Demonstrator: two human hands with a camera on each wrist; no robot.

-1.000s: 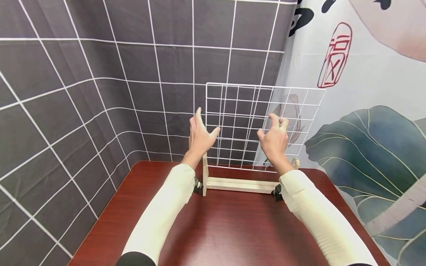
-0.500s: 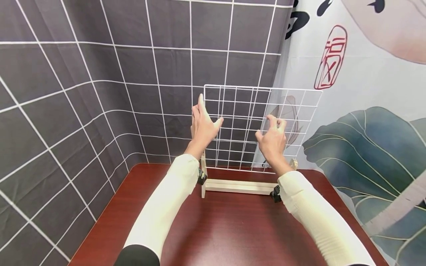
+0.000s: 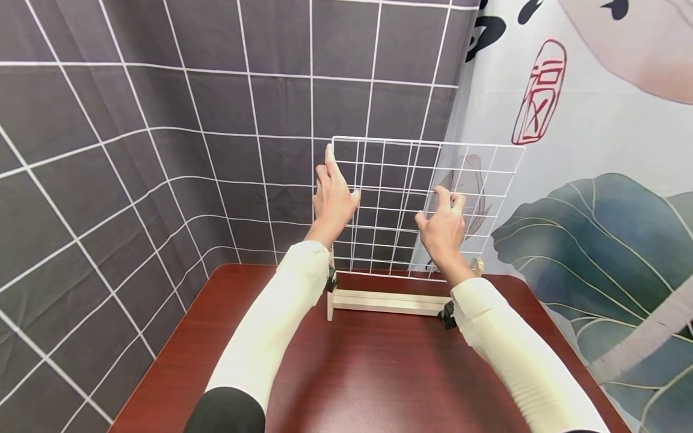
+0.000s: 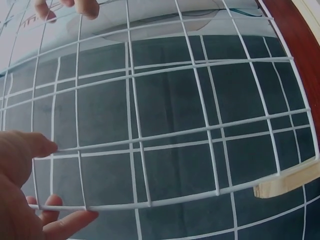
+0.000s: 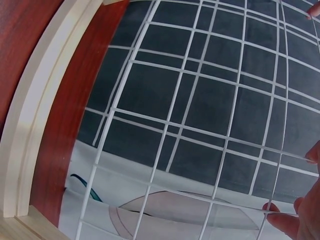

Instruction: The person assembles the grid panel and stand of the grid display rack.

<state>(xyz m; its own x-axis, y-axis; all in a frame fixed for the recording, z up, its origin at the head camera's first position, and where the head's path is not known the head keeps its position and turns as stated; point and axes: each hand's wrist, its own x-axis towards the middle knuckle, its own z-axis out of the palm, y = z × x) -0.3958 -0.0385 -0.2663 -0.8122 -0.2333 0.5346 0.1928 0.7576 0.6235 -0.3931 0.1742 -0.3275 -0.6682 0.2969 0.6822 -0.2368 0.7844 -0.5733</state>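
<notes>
A white wire grid panel [image 3: 428,142] stands upright in a pale wooden stand [image 3: 390,302] on the red-brown table [image 3: 390,373]. My left hand [image 3: 332,201] holds the panel's left edge, index finger stretched up near the top corner. In the left wrist view the thumb [image 4: 45,145] lies over the front wires, while the other fingers reach past the edge wire. My right hand [image 3: 444,231] grips wires in the right half of the panel. The right wrist view shows its fingertips [image 5: 275,215] at a wire crossing, the rest of that hand cut off by the frame.
Behind the table hangs a dark grey cloth [image 3: 216,102] with white grid lines. A white cloth [image 3: 595,138] with leaf prints and a red seal hangs on the right. Black wrist cameras [image 3: 447,315] sit close to the stand's crossbar.
My left hand has moved up and slightly right along the panel's left edge, its index finger now near the top corner. The right hand keeps its hold; the view has shifted slightly.
</notes>
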